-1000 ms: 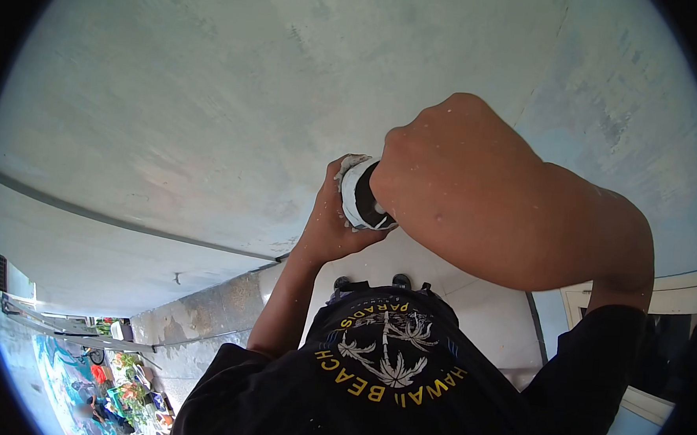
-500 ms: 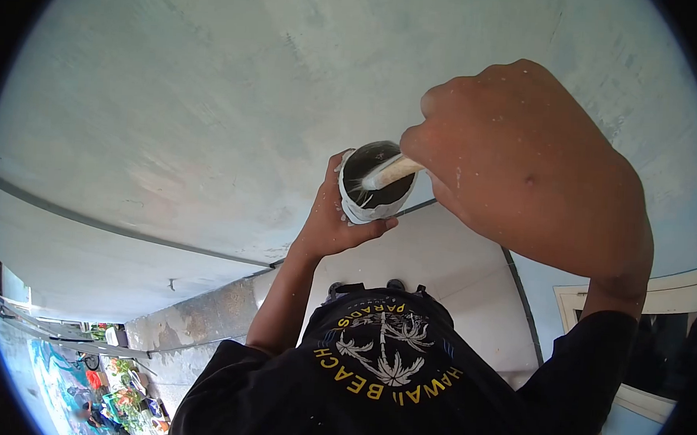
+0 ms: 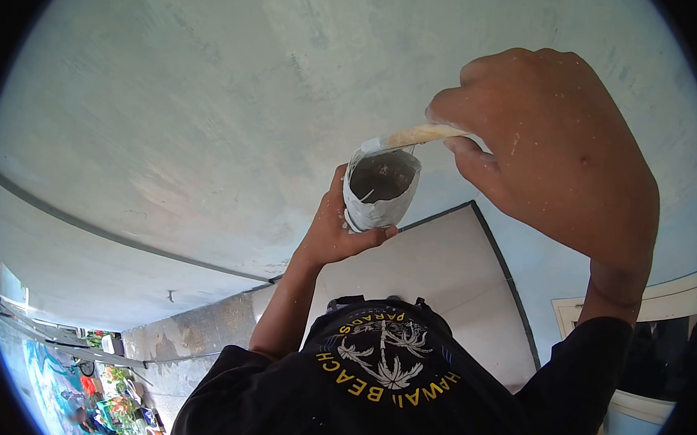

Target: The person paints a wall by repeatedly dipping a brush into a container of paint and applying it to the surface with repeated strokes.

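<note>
My left hand is wrapped around a paint-smeared white container, its thumb along the near side. The container's mouth is tipped toward me, and its inside looks dark grey with light streaks. Above it, my right hand pinches the pale wooden handle of a paintbrush. The brush's whitened end lies at the far rim of the container; its bristles cannot be made out. White specks dot my right hand.
A pale, patchy painted wall rises in front of me. Below lies a tiled floor with a dark border. A cream-framed window is at the right. Plants and colourful items stand at the lower left.
The paintbrush has come up out of the container's mouth to its far rim. My right hand has moved slightly up and to the right; my left still holds the container.
</note>
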Demonstrator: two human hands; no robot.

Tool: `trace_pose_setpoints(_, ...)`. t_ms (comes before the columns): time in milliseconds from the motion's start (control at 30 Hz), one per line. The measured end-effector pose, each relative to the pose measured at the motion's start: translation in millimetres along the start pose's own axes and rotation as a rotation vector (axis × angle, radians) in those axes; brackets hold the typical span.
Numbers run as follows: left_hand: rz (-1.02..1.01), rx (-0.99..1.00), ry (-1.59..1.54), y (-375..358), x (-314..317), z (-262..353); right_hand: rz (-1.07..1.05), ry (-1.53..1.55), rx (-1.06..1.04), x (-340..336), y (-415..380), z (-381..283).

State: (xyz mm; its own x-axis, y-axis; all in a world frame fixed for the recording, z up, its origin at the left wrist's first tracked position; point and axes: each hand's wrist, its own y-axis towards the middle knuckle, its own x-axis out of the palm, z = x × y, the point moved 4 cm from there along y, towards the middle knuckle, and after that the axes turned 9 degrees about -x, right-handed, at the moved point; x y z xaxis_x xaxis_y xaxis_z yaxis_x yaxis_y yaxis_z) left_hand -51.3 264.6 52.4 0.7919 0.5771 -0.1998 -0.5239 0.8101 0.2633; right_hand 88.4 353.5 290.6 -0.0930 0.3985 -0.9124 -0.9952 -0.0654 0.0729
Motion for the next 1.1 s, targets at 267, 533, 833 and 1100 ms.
trace_pose_setpoints(267, 0.003, -0.008, 0.018, 3, -3, -3, 0.575, 0.04, 0.071, 14, -34, 23)
trace_pose_setpoints(533, 0.051, 0.093, 0.142, 8, -6, 11, 0.486, 0.04, -0.041, 4, -39, 14)
trace_pose_setpoints(833, 0.041, 0.1, 0.078, 14, -5, -1, 0.013, 0.069, -0.081, 6, -33, 7)
trace_pose_setpoints(1100, 0.038, 0.021, 0.037, 15, -2, -9, 0.278, 0.215, -0.112, 15, -55, 36)
